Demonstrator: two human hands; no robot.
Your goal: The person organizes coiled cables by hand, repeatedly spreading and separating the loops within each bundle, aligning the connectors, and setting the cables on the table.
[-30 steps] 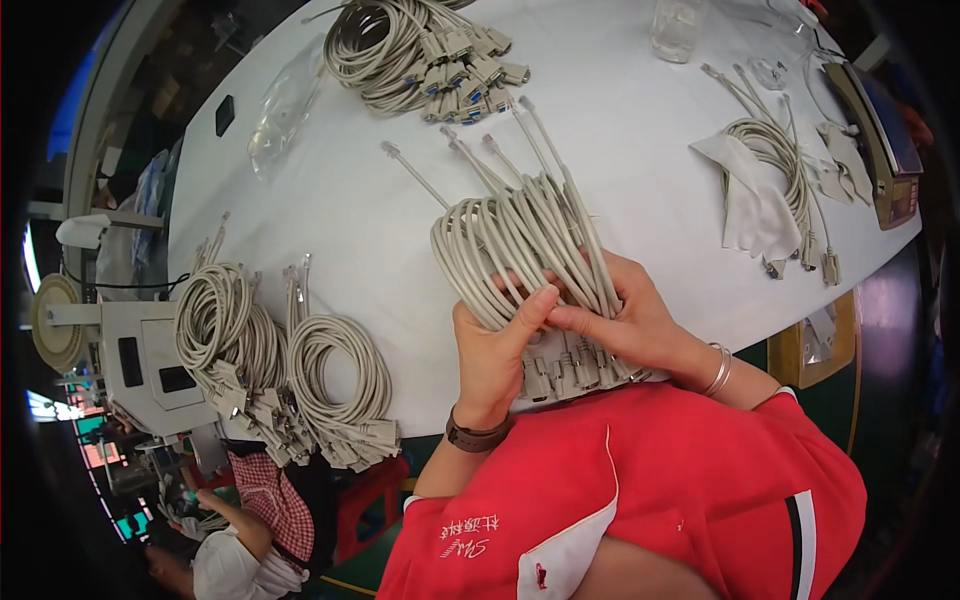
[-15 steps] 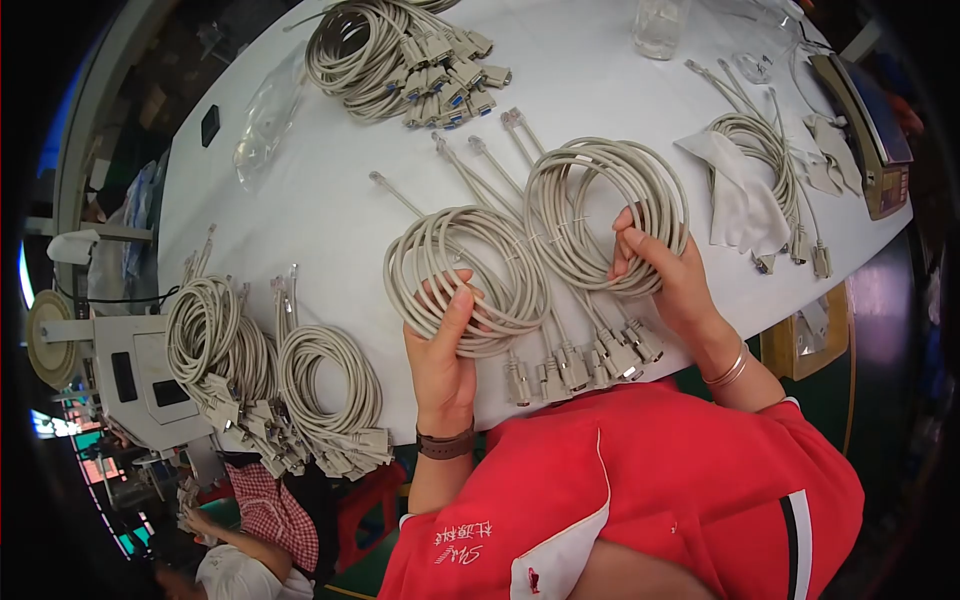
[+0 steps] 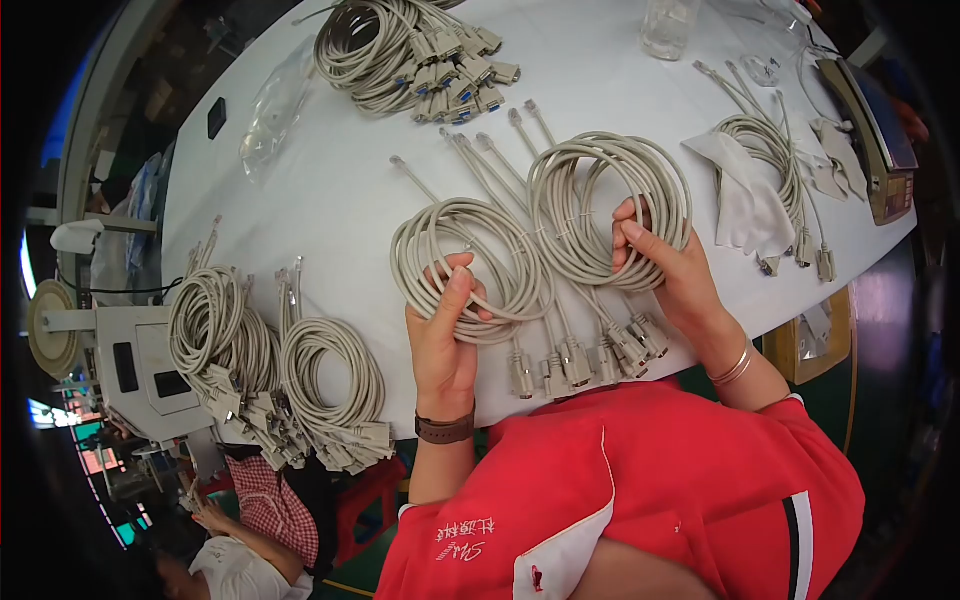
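Note:
My left hand (image 3: 448,330) grips the near-left side of a coiled grey cable bundle (image 3: 408,255), thumb inside the loop. Around the right side of a second coiled cable bundle (image 3: 560,165), my right hand (image 3: 665,255) is closed. The two coils sit side by side and touch in the middle, where small ties show. Clear plug ends (image 3: 485,142) point away from me across the table. Several grey serial connectors (image 3: 575,362) hang toward my body below the coils. Parts of my fingers are hidden behind the cable strands.
Coiled cables lie in a pile (image 3: 365,60) at the back, in bundles (image 3: 335,375) on the left, and beside a white cloth (image 3: 740,190) on the right. A scale (image 3: 885,150) stands at the right edge. A co-worker (image 3: 250,560) sits at lower left.
Both hands keep their hold on the coils, which have shifted only slightly. The whole view has moved a little, and the co-worker's arm and head have changed position.

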